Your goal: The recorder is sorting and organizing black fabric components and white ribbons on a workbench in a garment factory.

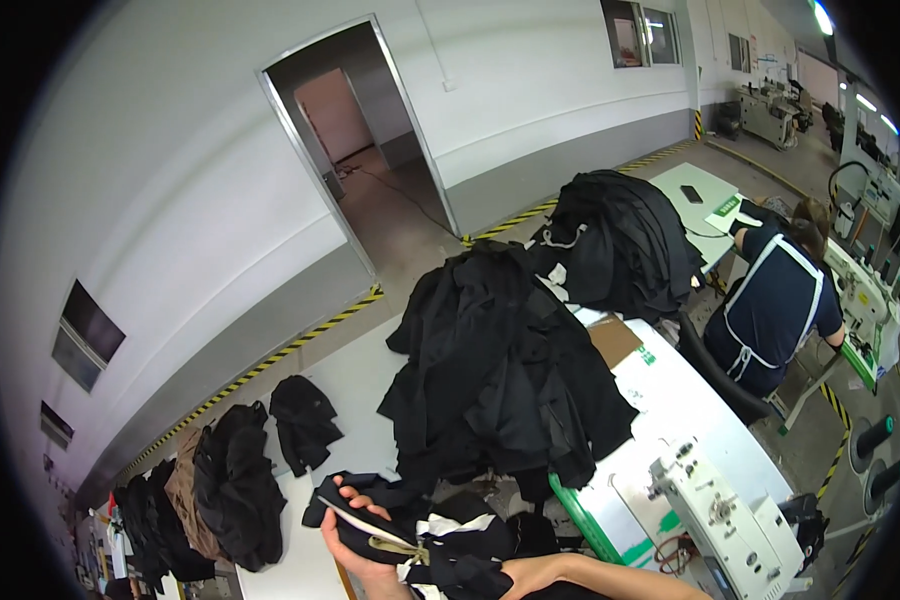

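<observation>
Far left, low: dark and tan garments (210, 490) heaped along the edge of the white bench (355, 385). A small black piece (303, 420) lies apart, just right of that heap.

Bottom centre: left hand (355, 545) cupped under a folded black garment piece (365, 520) with a pale edge strip, fingers curled over its top, gripping it closed. It sits low, in front of the big pile. Right hand (525, 572) comes in from the lower edge, resting on black cloth; its fingers are hidden, so cannot tell how open it is.

Centre: large black garment pile (500, 370) on the bench. Behind it, a second black pile (620, 240).

Right: white sewing machine (715, 510). Farther right, a seated person (775, 300) in a dark apron works at another machine.
</observation>
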`<state>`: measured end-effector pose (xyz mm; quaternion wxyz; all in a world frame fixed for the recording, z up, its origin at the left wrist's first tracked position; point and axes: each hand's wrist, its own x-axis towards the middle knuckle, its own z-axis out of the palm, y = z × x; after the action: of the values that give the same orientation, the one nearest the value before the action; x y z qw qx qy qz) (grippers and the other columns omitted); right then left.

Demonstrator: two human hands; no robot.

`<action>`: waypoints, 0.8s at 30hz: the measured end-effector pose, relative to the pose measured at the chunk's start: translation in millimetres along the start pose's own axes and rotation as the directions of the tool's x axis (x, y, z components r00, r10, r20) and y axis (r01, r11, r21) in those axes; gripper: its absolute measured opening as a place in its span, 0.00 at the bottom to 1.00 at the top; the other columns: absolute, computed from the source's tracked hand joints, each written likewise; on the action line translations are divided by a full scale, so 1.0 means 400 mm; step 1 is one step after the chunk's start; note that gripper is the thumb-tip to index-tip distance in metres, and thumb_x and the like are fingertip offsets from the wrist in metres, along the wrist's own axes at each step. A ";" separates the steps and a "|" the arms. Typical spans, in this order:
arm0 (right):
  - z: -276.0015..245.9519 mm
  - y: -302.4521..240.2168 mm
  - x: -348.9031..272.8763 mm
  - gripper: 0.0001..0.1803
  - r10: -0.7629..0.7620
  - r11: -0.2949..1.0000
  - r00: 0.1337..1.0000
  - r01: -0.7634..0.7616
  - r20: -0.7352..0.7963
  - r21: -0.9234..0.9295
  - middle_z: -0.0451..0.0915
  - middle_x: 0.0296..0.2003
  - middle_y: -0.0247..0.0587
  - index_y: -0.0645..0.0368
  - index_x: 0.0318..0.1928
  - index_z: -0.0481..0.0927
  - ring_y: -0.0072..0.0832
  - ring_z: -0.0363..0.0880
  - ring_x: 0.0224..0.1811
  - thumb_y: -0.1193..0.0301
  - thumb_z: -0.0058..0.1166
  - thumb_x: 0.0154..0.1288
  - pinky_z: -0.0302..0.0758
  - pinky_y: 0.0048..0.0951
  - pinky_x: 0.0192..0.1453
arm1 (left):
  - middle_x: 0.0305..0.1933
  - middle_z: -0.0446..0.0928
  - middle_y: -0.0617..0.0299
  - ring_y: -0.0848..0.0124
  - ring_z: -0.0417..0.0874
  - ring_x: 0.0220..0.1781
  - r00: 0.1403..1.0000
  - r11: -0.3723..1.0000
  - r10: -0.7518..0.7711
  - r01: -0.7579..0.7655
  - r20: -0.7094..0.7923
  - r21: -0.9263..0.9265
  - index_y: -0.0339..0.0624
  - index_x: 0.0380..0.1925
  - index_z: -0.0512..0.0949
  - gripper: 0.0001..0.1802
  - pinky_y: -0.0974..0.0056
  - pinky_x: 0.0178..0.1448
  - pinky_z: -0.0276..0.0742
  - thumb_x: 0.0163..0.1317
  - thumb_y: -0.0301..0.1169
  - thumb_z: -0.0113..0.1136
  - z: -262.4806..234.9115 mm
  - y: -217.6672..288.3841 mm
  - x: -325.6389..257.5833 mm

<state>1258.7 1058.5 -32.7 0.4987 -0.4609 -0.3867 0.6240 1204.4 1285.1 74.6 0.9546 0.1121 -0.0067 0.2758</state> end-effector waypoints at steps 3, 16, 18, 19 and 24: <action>-0.074 0.029 0.124 0.25 -0.161 0.969 0.986 0.167 -0.047 0.182 0.80 0.32 0.35 0.63 0.46 0.78 0.24 0.75 0.35 0.61 0.71 0.52 0.73 0.29 0.43 | 0.52 0.75 0.62 0.68 0.78 0.48 0.995 0.982 0.095 -0.091 -0.017 0.165 0.43 0.66 0.63 0.28 0.58 0.54 0.79 0.67 0.38 0.44 -0.023 0.071 0.156; -0.400 -0.287 0.549 0.46 0.086 0.902 0.996 -0.094 0.037 0.421 0.70 0.62 0.44 0.71 0.69 0.59 0.29 0.68 0.62 0.57 0.66 0.60 0.65 0.27 0.65 | 0.56 0.77 0.49 0.61 0.80 0.54 0.965 0.680 0.201 -0.260 0.168 0.686 0.32 0.61 0.69 0.28 0.56 0.62 0.74 0.68 0.41 0.44 -0.015 0.399 0.937; -0.445 -0.248 0.552 0.41 0.135 0.827 0.989 -0.074 -0.068 0.557 0.72 0.57 0.40 0.67 0.67 0.63 0.25 0.70 0.58 0.62 0.67 0.60 0.66 0.25 0.62 | 0.57 0.77 0.51 0.63 0.80 0.56 0.985 0.762 0.125 -0.172 0.118 0.624 0.34 0.61 0.70 0.26 0.56 0.61 0.75 0.69 0.40 0.45 -0.080 0.385 0.998; -0.464 -0.243 0.554 0.39 0.129 0.806 0.986 -0.040 -0.108 0.590 0.74 0.54 0.38 0.66 0.66 0.65 0.24 0.71 0.56 0.65 0.67 0.58 0.67 0.25 0.62 | 0.56 0.77 0.51 0.61 0.79 0.56 0.987 0.757 0.151 -0.151 0.056 0.636 0.34 0.60 0.70 0.26 0.57 0.62 0.74 0.69 0.41 0.44 -0.102 0.387 1.009; -0.560 -0.243 0.487 0.34 0.213 0.774 0.926 0.034 -0.311 0.632 0.77 0.55 0.36 0.65 0.64 0.70 0.24 0.72 0.58 0.71 0.65 0.57 0.66 0.25 0.64 | 0.57 0.76 0.48 0.59 0.77 0.60 0.992 0.799 0.123 -0.116 0.029 0.589 0.32 0.57 0.70 0.24 0.58 0.67 0.69 0.68 0.38 0.46 -0.156 0.357 1.037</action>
<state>1484.7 1274.0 -40.0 0.6555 -0.3944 -0.0344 0.6432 1477.5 1633.8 74.7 0.8533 0.4007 0.0773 0.3244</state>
